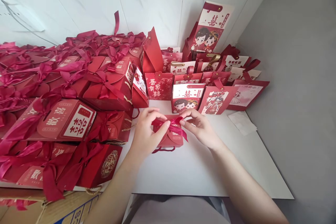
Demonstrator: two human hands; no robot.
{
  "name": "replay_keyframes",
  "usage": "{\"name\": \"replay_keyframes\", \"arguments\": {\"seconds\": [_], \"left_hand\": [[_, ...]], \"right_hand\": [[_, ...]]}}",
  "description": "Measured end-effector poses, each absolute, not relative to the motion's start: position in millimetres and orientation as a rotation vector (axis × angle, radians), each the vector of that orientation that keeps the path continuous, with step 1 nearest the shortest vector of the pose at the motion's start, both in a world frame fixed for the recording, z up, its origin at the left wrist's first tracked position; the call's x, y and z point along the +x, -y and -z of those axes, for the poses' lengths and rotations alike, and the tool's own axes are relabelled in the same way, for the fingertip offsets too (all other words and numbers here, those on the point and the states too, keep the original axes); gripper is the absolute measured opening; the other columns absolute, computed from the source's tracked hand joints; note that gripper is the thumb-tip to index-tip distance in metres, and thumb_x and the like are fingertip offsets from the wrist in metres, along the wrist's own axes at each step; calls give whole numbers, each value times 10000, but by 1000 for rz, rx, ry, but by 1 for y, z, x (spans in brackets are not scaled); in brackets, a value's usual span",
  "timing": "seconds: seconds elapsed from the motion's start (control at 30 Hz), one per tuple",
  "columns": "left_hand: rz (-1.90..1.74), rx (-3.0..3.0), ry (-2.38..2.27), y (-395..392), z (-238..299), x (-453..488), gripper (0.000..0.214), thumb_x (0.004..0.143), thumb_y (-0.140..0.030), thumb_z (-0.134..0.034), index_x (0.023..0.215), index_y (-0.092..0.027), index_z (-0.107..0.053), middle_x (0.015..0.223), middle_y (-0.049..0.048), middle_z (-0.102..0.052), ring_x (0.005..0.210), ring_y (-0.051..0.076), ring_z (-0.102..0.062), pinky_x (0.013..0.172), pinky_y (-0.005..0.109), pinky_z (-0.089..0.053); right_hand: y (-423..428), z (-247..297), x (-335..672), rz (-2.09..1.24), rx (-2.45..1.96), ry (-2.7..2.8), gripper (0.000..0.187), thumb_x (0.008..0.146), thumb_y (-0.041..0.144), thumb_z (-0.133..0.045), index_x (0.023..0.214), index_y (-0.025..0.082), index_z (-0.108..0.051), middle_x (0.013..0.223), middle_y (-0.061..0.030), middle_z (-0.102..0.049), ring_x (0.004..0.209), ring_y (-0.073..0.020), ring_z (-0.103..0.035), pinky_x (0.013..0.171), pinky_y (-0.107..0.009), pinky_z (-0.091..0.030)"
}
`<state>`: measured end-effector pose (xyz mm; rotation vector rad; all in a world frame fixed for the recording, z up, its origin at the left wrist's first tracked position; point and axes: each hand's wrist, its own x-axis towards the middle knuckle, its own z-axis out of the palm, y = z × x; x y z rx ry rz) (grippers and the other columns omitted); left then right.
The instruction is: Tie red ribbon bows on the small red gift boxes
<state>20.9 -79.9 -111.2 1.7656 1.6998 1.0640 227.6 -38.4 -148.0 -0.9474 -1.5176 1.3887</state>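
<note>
While the small red box is lying on the white table, just in front of the person, both hands are holding the ribbon bow on its top. The left hand is gripping the left part of the bow between thumb and forefinger, and the right hand is pinching the right loop with its fingertips. A dark red cord handle is coming out from the near side of the box and is resting on the table.

To the left, many ribboned boxes are lying in a large pile. Behind the hands, red and white gift bags are standing close together, and a taller bag with a cartoon couple is rising behind them. Beside these bags, on the right, a white paper is lying flat. At the lower left, a cardboard box is showing below the table edge.
</note>
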Motion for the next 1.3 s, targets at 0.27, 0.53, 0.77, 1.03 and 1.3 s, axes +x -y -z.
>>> {"name": "replay_keyframes", "arguments": {"seconds": [0.27,0.53,0.77,1.03,1.3], "left_hand": [[-880,1641,-1603,70,120,26,96,845,-291,-668,778,-224,-651,1212,44,-610,1215,246,-580,1045,403,-424],[-848,1582,-1553,71,119,25,95,851,-286,-648,779,-228,-623,1194,31,-615,1243,235,-563,1036,379,-426],[-872,1588,-1542,72,123,26,69,839,-273,-657,797,-230,-624,1193,29,-623,1224,221,-578,1040,364,-431],[-873,1527,-1566,72,122,28,74,834,-284,-666,794,-232,-632,1234,26,-614,1195,216,-597,994,357,-470],[-913,1461,-1527,73,123,28,100,851,-311,-666,808,-224,-639,1226,45,-624,1177,235,-604,1010,368,-461]], "right_hand": [[31,155,219,-1032,-943,1660,53,952,279,-654,925,246,-686,1030,-46,-665,1038,-209,-636,852,-358,-546],[30,145,224,-588,-968,1822,201,990,155,-537,1083,259,-682,1097,-77,-669,1090,-228,-638,918,-411,-544],[47,139,231,-363,-939,2170,370,956,117,-504,1226,291,-689,1447,-89,-529,1322,-309,-505,1077,-551,-428],[51,139,226,-257,-1144,2174,384,1031,313,-477,1396,230,-566,1514,-154,-457,1397,-344,-436,1177,-645,-280],[50,143,225,-426,-1175,2081,351,1030,367,-488,1363,287,-565,1522,-128,-450,1403,-349,-421,1160,-622,-308]]}}
